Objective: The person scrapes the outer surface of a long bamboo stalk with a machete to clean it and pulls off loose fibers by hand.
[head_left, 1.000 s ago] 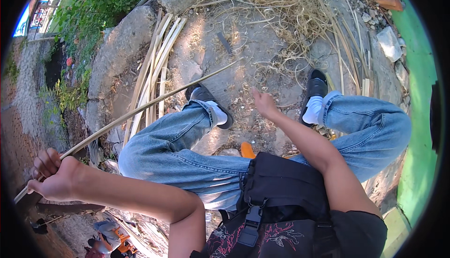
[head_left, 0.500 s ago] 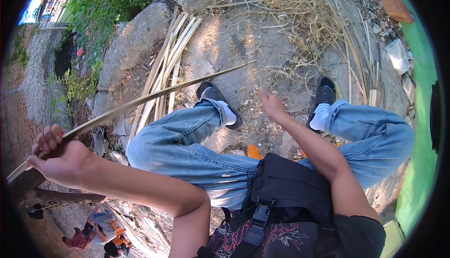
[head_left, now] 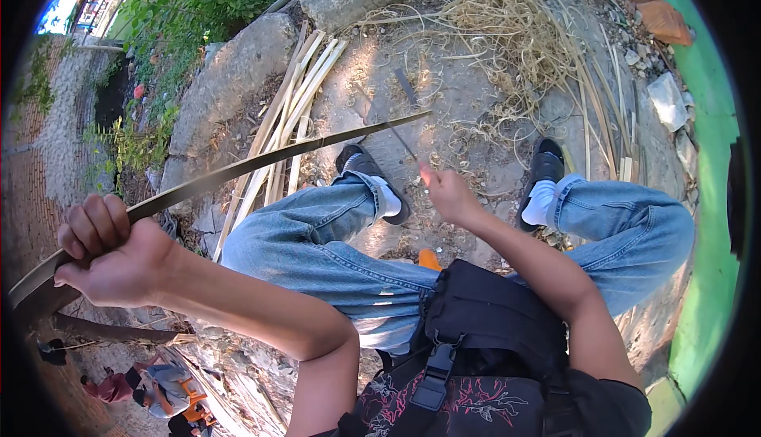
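My left hand (head_left: pixel 119 251) is closed around a long bamboo strip (head_left: pixel 261 161), which slants up from the lower left to a tapered end in front of my left foot. My right hand (head_left: pixel 452 197), at the middle between my knees, is closed on a thin, dark-bladed knife (head_left: pixel 405 145). Its blade points up and left and overlaps the strip near the tapered end; I cannot tell if they touch. The knife's handle is hidden in my fist.
Pale bamboo strips (head_left: pixel 297 92) lie beside my left foot. A heap of curled shavings (head_left: pixel 511 28) lies ahead. A flat dark piece (head_left: pixel 405 86) rests on the ground. A green wall (head_left: pixel 709 278) runs along the right. People (head_left: pixel 162 389) sit at the lower left.
My left hand has risen slightly, turning the strip so its broad face shows more. My right hand has shifted down and left a little, and the knife blade now shows across the strip.
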